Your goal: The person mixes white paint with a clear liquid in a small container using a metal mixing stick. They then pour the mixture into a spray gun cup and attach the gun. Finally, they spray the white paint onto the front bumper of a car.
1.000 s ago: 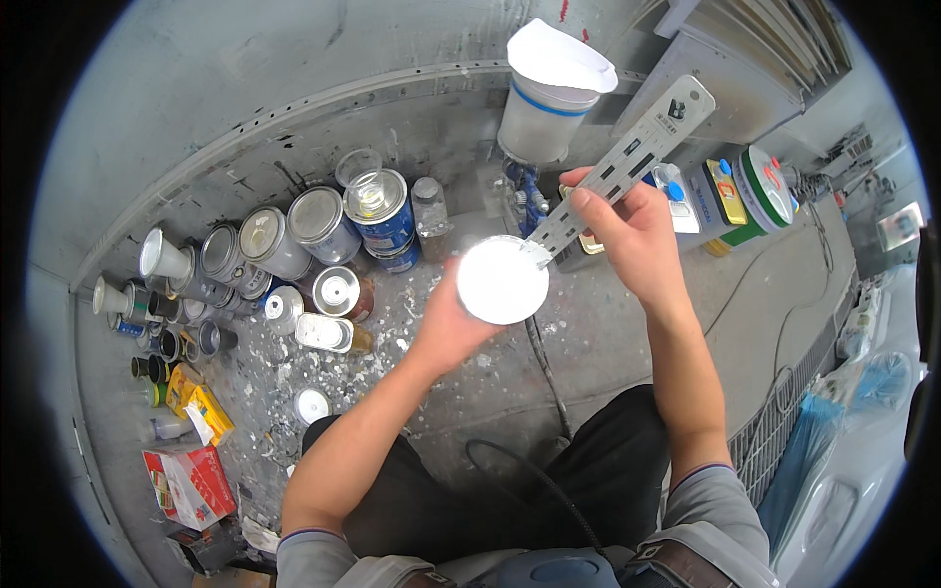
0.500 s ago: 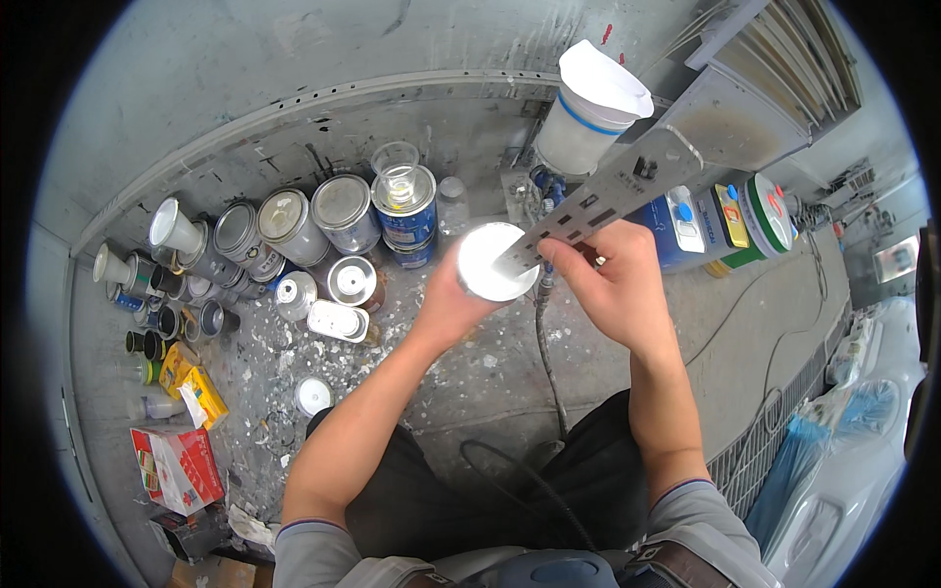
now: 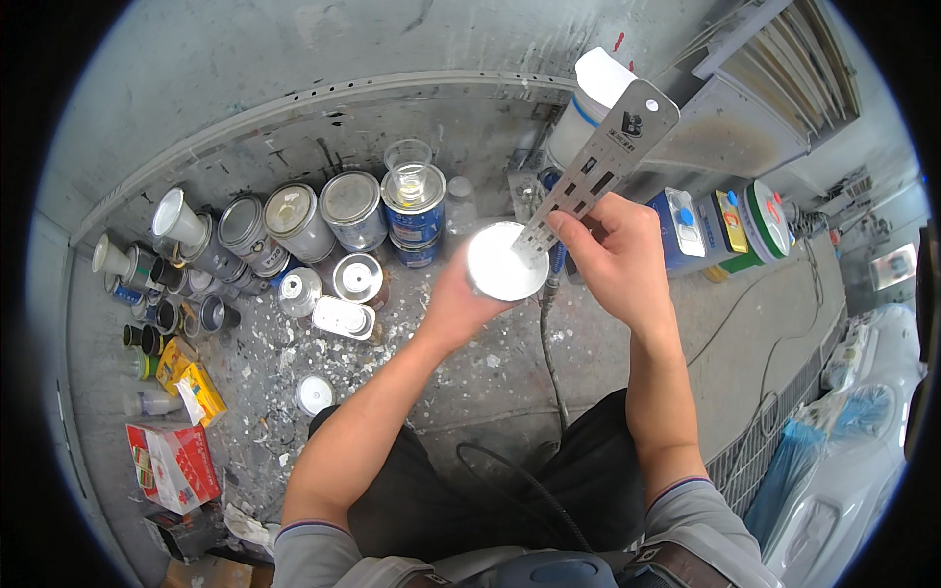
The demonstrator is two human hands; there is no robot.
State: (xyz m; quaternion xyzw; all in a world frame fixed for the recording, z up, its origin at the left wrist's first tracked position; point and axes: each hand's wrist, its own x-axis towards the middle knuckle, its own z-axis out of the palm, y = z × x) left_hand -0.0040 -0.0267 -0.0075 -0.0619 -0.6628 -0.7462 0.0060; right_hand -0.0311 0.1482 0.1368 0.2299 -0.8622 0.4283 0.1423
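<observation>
A cup of white paint [image 3: 502, 269] is held up in front of me, with my left hand [image 3: 457, 292] wrapped round its left side. Between the thumb and fingers of my right hand [image 3: 619, 253] is a flat metal mixing ruler [image 3: 606, 147] with slots and a hole at its top end. The ruler leans up to the right, and its lower end dips into the cup, where the paint hides the tip. Part of my left hand's fingers is hidden behind the cup.
Paint cans [image 3: 292, 218] line the wall at the left, with a clear cup [image 3: 408, 169] on a blue can. Smaller tins [image 3: 344, 318] stand nearer. A white strainer bag [image 3: 600, 80] hangs behind the ruler. A hose [image 3: 550, 343] runs below my hands. Jugs [image 3: 686, 227] stand at the right.
The ruler has turned so its marked face shows more fully, and it sits more upright in the cup. The cup and both hands have shifted slightly to the right in view.
</observation>
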